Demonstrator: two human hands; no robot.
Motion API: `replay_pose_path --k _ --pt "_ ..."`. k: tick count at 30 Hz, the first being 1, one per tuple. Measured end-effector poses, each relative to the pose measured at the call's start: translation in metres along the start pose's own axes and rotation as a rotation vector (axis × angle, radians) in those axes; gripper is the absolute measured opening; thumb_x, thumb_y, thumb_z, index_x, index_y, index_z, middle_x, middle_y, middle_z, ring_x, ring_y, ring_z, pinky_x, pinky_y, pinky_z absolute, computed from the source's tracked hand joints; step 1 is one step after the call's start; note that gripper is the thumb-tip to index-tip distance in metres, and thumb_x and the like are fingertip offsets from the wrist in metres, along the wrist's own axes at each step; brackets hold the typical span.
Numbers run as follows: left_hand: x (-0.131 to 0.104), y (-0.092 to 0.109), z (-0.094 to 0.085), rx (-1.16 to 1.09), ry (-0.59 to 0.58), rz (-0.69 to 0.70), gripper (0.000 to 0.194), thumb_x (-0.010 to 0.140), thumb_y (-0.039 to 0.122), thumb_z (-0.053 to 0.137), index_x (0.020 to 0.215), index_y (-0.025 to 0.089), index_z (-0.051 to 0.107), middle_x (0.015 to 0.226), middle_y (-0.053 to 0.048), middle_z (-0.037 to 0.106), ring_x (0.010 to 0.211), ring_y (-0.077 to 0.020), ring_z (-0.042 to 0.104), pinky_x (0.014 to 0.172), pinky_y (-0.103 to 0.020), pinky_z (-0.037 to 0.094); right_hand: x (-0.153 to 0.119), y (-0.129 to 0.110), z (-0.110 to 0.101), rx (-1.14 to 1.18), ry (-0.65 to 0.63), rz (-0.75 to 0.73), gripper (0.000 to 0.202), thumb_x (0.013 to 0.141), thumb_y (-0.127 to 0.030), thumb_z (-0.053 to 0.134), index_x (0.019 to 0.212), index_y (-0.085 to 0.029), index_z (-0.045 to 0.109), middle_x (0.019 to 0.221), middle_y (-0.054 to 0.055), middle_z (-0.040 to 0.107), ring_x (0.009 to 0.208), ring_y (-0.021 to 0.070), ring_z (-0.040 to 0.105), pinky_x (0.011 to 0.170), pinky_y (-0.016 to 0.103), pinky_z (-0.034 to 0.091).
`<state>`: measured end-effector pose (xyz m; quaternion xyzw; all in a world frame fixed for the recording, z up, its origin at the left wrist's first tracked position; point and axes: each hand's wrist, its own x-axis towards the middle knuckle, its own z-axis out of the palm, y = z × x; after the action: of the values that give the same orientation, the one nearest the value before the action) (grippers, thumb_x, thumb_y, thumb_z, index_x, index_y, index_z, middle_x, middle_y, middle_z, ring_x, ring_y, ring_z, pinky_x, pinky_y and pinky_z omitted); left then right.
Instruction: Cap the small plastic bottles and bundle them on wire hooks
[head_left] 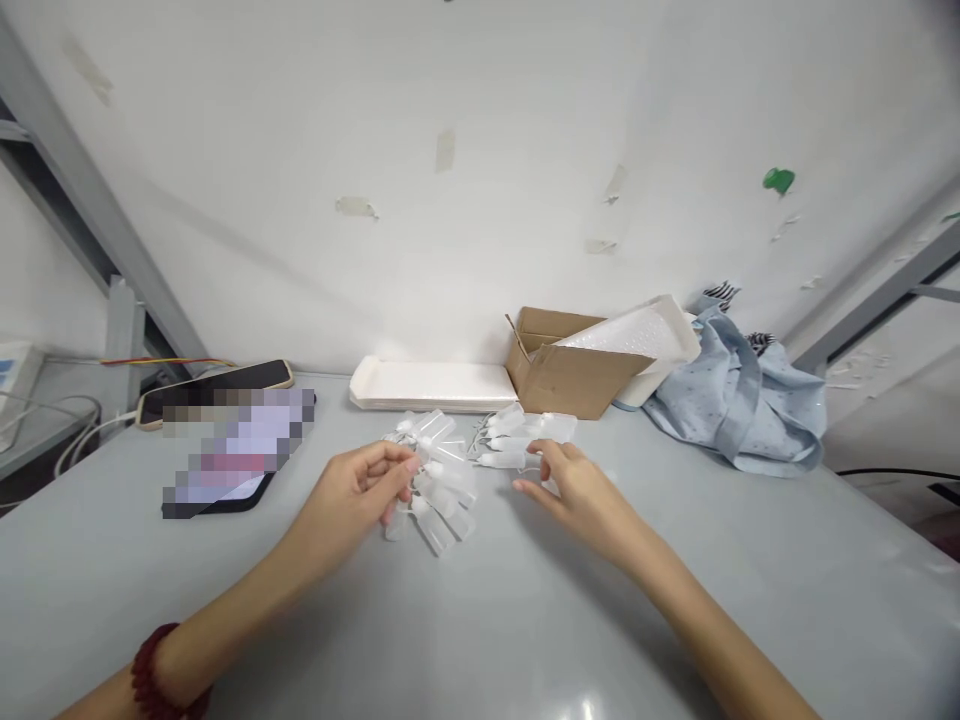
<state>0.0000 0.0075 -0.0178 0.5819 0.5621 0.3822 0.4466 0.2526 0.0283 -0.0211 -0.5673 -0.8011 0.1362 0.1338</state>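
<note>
Two loose groups of small translucent plastic pieces with white ends and thin white cords lie on the table. At the left group (442, 490), my left hand (364, 485) is closed, thumb against the curled fingers. Whatever it may pinch is too small to make out. My right hand (577, 495) hovers at the near side of the right group (506, 445). Its thumb and index finger are apart, close to the end of one piece, and I see nothing held between them.
Behind the pieces, shallow white trays (435, 385) stand against the wall beside an open cardboard box (581, 380) with a bubble-textured white tray. A light blue cloth bag (750, 400) slumps at right. Two phones lie left, the rear one (217, 390) with a cable. The table (465, 640) is grey.
</note>
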Motion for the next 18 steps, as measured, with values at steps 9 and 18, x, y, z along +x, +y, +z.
replay_pose_path --k 9,18 --pt "-0.002 0.005 0.003 -0.093 0.121 -0.014 0.029 0.080 0.038 0.054 0.101 0.019 0.051 0.054 0.008 0.050 0.043 -0.0085 0.040 0.046 -0.022 0.035 0.002 0.010 -0.018 -0.198 -0.166 0.166 0.022 0.082 -0.031 0.058 0.097 -0.015 0.058 0.083 0.010 0.062 0.074 0.0236 0.057 0.060 0.028 0.037" --pt "-0.002 0.011 0.011 -0.053 0.138 0.046 0.037 0.070 0.039 0.055 0.100 0.017 0.059 0.049 0.005 0.054 0.038 -0.0125 0.049 0.040 -0.024 0.038 0.000 0.014 -0.015 -0.029 -0.160 0.105 0.017 0.083 -0.034 0.053 0.086 -0.018 0.057 0.085 0.005 0.062 0.070 0.0173 0.056 0.058 0.025 0.038"
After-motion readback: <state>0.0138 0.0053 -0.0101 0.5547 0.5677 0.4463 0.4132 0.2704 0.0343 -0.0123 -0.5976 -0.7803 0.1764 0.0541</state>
